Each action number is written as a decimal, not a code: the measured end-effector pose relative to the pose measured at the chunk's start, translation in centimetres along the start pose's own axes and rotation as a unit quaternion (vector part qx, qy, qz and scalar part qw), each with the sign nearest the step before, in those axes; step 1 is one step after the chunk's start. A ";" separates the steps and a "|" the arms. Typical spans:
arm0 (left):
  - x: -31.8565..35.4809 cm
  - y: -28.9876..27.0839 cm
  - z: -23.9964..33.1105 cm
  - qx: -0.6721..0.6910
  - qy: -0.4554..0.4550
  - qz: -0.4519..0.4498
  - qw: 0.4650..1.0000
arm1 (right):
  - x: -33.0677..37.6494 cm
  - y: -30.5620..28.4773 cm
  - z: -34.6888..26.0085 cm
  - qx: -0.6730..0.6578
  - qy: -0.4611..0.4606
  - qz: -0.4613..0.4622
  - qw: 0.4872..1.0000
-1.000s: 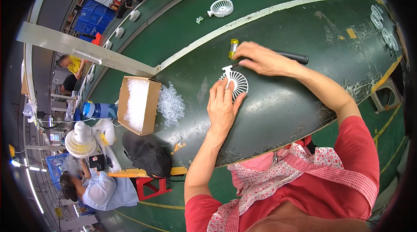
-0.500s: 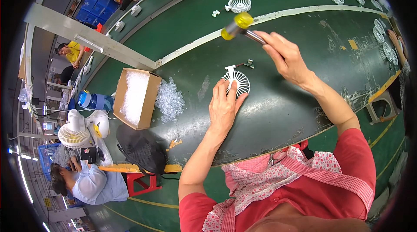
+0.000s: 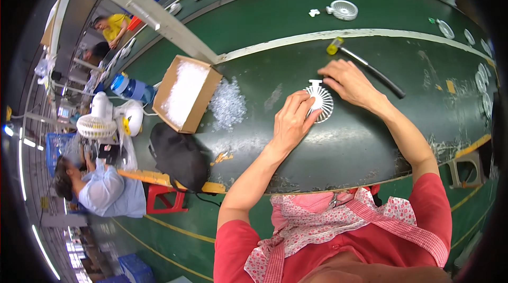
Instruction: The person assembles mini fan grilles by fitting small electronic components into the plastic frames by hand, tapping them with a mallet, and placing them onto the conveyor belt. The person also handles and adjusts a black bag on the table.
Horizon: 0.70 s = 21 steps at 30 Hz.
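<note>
My left hand (image 3: 294, 120) holds a round white ribbed fan cover (image 3: 326, 109) down on the dark green worktable (image 3: 254, 161), its fingers and thumb over the ribs. My right hand (image 3: 350, 86) is at the cover's stem end, with its fingers curled together and the palm turned down. Whatever lies under those fingers is hidden; the small green circuit board does not show. Just beyond the right hand lies a mallet (image 3: 385, 78) with a yellow head and a dark grip, touched by neither hand.
An open cardboard box (image 3: 182, 95) of small transparent pieces stands at left, with a loose pile (image 3: 228, 104) beside it. A black cap (image 3: 177, 158) lies nearer me. Beyond the white ledge, another fan cover (image 3: 344, 10) sits on the green belt (image 3: 264, 23). Co-workers sit at left.
My right hand has put the mallet down on the table and come to the fan cover's stem. The left hand stays on the cover. The whole view has shifted.
</note>
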<state>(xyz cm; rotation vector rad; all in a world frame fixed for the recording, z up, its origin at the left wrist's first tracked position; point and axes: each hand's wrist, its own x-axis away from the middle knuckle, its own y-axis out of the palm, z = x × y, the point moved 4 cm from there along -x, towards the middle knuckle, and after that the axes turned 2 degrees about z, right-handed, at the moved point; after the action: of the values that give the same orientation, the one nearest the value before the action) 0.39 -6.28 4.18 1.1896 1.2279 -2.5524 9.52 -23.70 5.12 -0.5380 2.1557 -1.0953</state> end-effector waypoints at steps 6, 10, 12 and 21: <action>-0.4 -3.5 -4.6 -0.184 -0.040 0.061 0.980 | -0.7 2.6 0.4 -0.051 0.049 0.011 0.997; 0.5 -6.8 -8.7 -0.306 -0.168 0.052 0.935 | -0.4 3.0 1.0 -0.104 0.045 0.057 0.992; 1.0 -7.4 -9.6 -0.346 -0.198 0.030 0.917 | -0.3 3.1 1.2 -0.108 0.043 0.063 0.991; 0.9 -7.1 -9.5 -0.364 -0.176 0.021 0.914 | 0.0 3.2 1.3 -0.146 0.036 0.090 0.985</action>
<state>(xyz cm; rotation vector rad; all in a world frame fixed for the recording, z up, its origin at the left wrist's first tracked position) 2.98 5.35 4.46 0.5503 1.7699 -1.8446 10.24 -22.67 1.91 -0.4267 2.3940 -0.7163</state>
